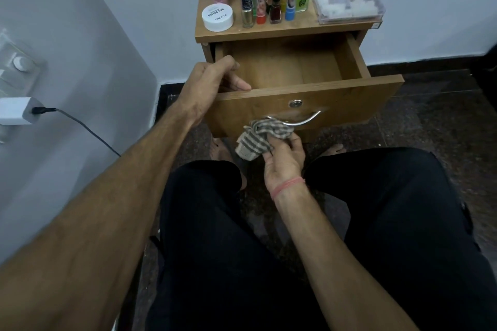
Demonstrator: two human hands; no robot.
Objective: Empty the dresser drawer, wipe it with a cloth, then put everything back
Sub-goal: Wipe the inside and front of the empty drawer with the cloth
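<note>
The dresser drawer (295, 70) stands pulled out, its wooden floor bare. The left hand (215, 75) grips its front left corner, fingers curled over the edge into the drawer. Below and to the right of it, the right hand (282, 158) is closed on a crumpled checked cloth (259, 137) — the cloth lies against the drawer front, touching the left end of the metal handle (304, 119). Beyond the left hand, on the tabletop (269, 32), stand nail polish bottles (275, 5), a white jar (217, 17) and a clear plastic box (348, 2).
</note>
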